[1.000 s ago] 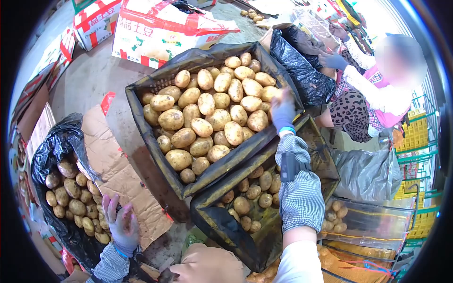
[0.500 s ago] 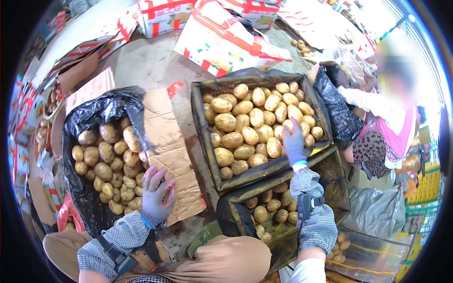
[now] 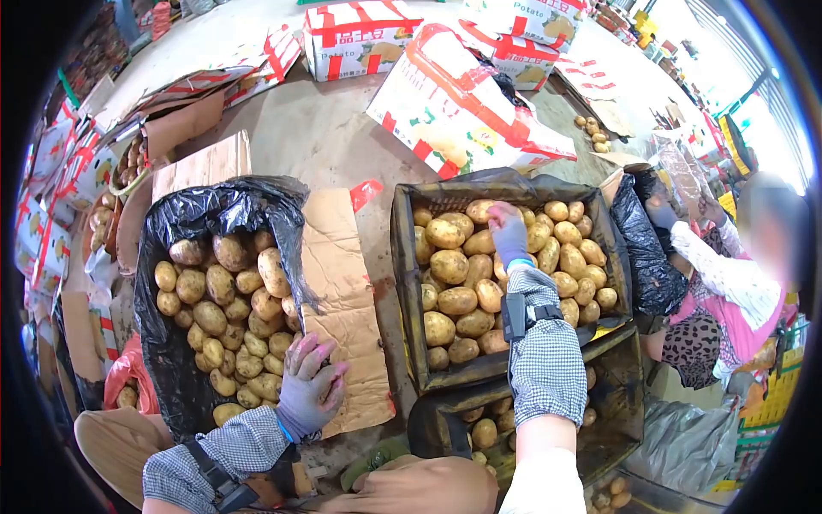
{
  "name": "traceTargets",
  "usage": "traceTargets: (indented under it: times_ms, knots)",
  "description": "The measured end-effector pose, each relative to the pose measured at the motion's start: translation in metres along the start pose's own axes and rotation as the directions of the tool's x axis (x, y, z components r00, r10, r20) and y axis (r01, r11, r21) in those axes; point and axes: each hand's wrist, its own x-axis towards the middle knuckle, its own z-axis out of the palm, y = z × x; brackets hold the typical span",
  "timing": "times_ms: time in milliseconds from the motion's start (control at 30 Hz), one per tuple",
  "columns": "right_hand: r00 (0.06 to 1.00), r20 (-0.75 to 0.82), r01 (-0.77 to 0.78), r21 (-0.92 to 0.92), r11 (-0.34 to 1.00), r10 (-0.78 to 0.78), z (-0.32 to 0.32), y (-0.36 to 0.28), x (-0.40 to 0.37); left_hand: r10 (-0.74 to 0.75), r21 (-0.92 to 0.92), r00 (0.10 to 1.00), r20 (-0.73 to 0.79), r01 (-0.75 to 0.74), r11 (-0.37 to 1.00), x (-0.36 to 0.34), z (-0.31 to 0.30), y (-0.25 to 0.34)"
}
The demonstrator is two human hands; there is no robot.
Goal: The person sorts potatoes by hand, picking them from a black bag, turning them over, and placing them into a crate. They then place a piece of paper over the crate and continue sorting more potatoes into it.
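My right hand (image 3: 510, 235), in a grey glove with pinkish fingertips, is over the dark-lined crate (image 3: 399, 283) of potatoes. Its fingers close over the right end of a potato (image 3: 480, 211) near the back of the crate. My left hand (image 3: 312, 387), gloved alike, hovers by the near right edge of a box lined with black plastic (image 3: 163, 360). Its fingers are apart and slightly bent, and I see nothing in them. Smaller, dirtier potatoes (image 3: 220, 285) fill that box. A cardboard flap (image 3: 347, 300) lies beneath and to the right of this hand.
Below the crate stands a second dark-lined crate (image 3: 621, 385) with some potatoes. A co-worker (image 3: 728, 291) sits at the right, hands at a black plastic bag (image 3: 642, 257). Printed potato cartons (image 3: 462, 111) stand at the back. My knee (image 3: 428, 488) is close to the crates.
My right hand has moved from the right side of the crate towards its back left, onto another potato. My left hand stays by the lined box. The whole view has shifted.
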Motion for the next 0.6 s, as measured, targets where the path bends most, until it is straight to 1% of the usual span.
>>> traceTargets:
  times_ms: [33, 67, 100, 167, 200, 233, 300, 333, 367, 433, 467, 533, 567, 600]
  knots:
    - [0.983, -0.048, -0.160, 0.222, 0.962, 0.175, 0.004, 0.005, -0.001, -0.008, -0.005, 1.000, 0.007, 0.008, 1.000, 0.000, 0.001, 0.001]
    - [0.974, -0.088, -0.187, 0.204, 0.961, 0.208, 0.005, 0.010, 0.000, -0.009, 0.003, 1.000, 0.001, 0.009, 1.000, 0.000, 0.002, 0.001]
    - [0.973, -0.078, -0.196, 0.206, 0.959, 0.216, 0.006, 0.011, 0.000, -0.012, 0.014, 1.000, -0.001, 0.012, 1.000, 0.000, 0.003, 0.001]
    - [0.976, -0.087, -0.186, 0.136, 0.973, 0.198, 0.006, 0.009, -0.004, -0.020, 0.019, 1.000, 0.010, 0.020, 1.000, 0.003, 0.003, 0.002]
    - [0.987, -0.075, -0.135, 0.062, 0.989, 0.139, -0.003, -0.002, -0.008, -0.020, 0.023, 1.000, 0.011, 0.019, 1.000, 0.002, 0.002, 0.004]
    - [0.987, -0.072, -0.140, 0.064, 0.988, 0.144, -0.007, -0.004, -0.009, -0.023, 0.023, 1.000, 0.017, 0.022, 0.999, 0.004, 0.001, 0.004]
    - [0.998, 0.023, -0.061, -0.086, 0.994, 0.063, -0.015, -0.009, -0.011, -0.019, 0.031, 1.000, 0.012, 0.019, 0.999, 0.002, 0.003, 0.004]
    - [0.983, 0.149, -0.064, -0.279, 0.958, 0.110, -0.020, -0.019, -0.006, -0.019, 0.028, 1.000, 0.009, 0.019, 0.999, 0.001, 0.003, 0.004]
    - [0.982, 0.151, -0.067, -0.278, 0.958, 0.112, -0.020, -0.032, -0.008, -0.021, 0.028, 1.000, 0.012, 0.020, 0.999, 0.001, 0.003, 0.004]
    - [0.988, 0.147, 0.088, -0.372, 0.924, -0.034, -0.011, -0.088, -0.009, -0.018, 0.026, 1.000, 0.007, 0.018, 1.000, 0.002, 0.003, 0.004]
    - [0.988, 0.147, 0.092, -0.374, 0.923, -0.038, 0.002, -0.095, -0.014, -0.030, 0.033, 0.999, 0.035, 0.029, 0.999, 0.000, 0.002, 0.003]
    - [0.967, 0.208, 0.178, -0.154, 0.972, -0.144, 0.021, -0.102, -0.029, -0.025, 0.032, 1.000, 0.018, 0.025, 0.999, -0.003, 0.005, 0.003]
    - [0.969, 0.204, 0.175, -0.155, 0.972, -0.142, 0.017, -0.099, -0.030, -0.017, 0.034, 1.000, 0.000, 0.017, 0.999, -0.002, 0.006, 0.002]
    - [0.946, 0.325, -0.037, 0.108, 0.993, -0.001, 0.006, -0.100, -0.026, -0.012, 0.036, 1.000, 0.000, 0.012, 0.999, -0.001, 0.004, 0.003]
